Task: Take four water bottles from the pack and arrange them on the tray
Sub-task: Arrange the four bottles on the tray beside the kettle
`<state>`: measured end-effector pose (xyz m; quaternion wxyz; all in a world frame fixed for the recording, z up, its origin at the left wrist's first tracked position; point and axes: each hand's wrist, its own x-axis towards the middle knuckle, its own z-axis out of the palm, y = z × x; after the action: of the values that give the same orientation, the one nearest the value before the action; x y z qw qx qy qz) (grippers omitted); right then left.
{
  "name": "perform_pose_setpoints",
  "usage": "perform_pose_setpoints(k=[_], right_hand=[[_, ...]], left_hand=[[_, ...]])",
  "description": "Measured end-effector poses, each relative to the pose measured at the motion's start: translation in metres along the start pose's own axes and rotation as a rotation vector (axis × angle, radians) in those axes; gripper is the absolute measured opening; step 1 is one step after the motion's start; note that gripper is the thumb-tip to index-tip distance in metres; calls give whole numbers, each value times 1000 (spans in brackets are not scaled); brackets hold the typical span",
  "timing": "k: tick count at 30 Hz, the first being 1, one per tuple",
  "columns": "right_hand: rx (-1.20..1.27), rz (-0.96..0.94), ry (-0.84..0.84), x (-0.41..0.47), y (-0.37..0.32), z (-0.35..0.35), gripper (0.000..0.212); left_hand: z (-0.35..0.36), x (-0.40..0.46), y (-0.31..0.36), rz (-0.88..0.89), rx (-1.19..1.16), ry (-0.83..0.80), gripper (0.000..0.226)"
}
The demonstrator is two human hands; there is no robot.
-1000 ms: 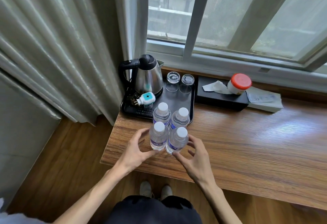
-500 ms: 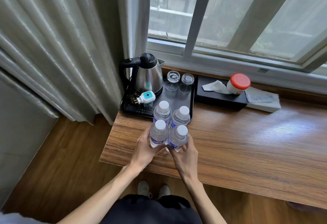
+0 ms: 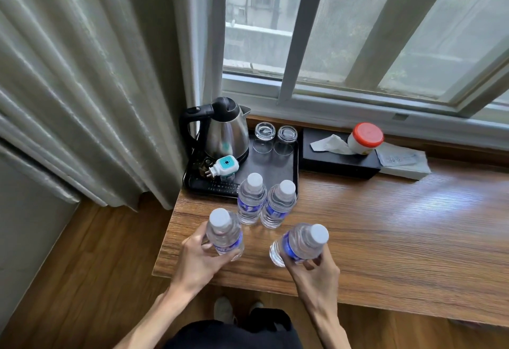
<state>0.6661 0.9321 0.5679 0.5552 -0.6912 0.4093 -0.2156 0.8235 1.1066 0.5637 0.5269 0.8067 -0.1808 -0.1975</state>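
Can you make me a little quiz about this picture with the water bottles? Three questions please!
1. How many water bottles are on the table, not in a hand?
2. True or false: the left hand holds a bottle.
3. What stands beside the kettle on the tray: A) two glasses, B) a plate, C) a cup of tea?

Key
1. Two: one bottle and another stand side by side near the tray's front edge.
2. True. The right hand holds one too, tilted.
3. A, the two glasses.
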Motion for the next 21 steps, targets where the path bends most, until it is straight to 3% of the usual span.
perform_pose_setpoints(k=[11,21], right_hand=[[-27,-96,100,60,-47,-33,52],[-19,-122,4,152,-73,-21,53]], left_hand=[[-49,64,50,146,84,197,61],[-12,151,86,149,-26,184,62]])
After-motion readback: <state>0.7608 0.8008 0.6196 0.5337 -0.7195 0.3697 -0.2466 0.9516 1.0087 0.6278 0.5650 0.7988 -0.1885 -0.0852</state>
